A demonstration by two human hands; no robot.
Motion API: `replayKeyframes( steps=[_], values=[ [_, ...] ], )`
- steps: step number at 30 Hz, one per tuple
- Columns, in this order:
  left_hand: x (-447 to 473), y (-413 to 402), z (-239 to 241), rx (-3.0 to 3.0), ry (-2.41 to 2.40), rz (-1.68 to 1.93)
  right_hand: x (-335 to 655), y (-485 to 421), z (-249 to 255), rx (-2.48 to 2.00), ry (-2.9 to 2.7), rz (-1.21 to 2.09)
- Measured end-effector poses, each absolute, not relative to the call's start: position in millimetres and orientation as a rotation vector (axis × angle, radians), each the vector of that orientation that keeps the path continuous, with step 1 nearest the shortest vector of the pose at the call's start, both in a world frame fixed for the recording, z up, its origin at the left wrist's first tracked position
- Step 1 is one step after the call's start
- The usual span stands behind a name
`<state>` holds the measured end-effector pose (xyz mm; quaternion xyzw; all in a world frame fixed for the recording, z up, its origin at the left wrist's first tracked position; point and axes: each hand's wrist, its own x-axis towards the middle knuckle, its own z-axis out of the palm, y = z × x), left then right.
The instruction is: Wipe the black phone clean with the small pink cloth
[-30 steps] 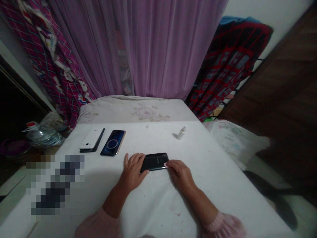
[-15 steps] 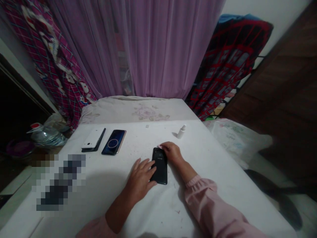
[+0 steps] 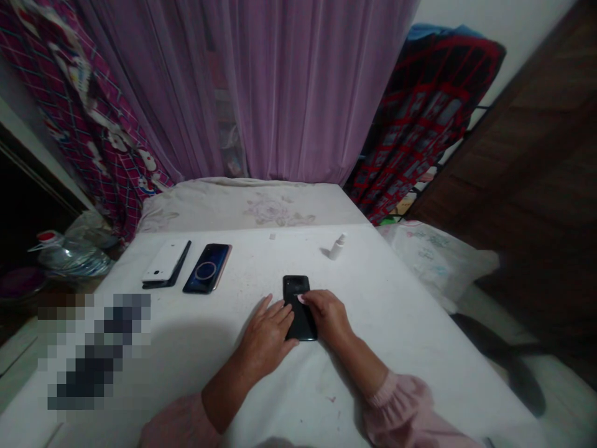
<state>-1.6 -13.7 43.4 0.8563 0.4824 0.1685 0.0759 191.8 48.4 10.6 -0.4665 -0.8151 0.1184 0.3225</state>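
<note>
Hands at both sides of black smartphone

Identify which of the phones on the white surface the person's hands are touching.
The black smartphone, between the left hand and right hand. The white phone and the blue-screened phone lie away from both hands.

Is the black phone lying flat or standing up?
Flat: the black phone lies back-up on the white tabletop, left hand and right hand on it.

One pixelated patch (contents past telling)
</note>
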Motion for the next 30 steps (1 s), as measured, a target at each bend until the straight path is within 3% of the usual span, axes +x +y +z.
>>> replayKeyframes(
  steps=[7, 19, 25, 30],
  values=[
    [2.5, -5.1, 51.1, 2.578, 1.531, 0.412, 166.0, 119.8, 22.3, -1.417, -2.081, 0.282],
    [6.6, -0.8, 35.3, 2.591, 1.604, 0.504, 207.9, -5.6, 10.1, -1.146, -2.022, 0.413],
    [30.1, 0.2, 54.6, 2.571, 1.729, 0.348, 221.3, 13.6, 24.4, -1.294, -1.725, 0.700],
    [9.4, 31.7, 75.1, 2.640, 1.454, 0.217, 235.6, 32.9, 24.0, -1.413, -1.360, 0.790]
  ],
)
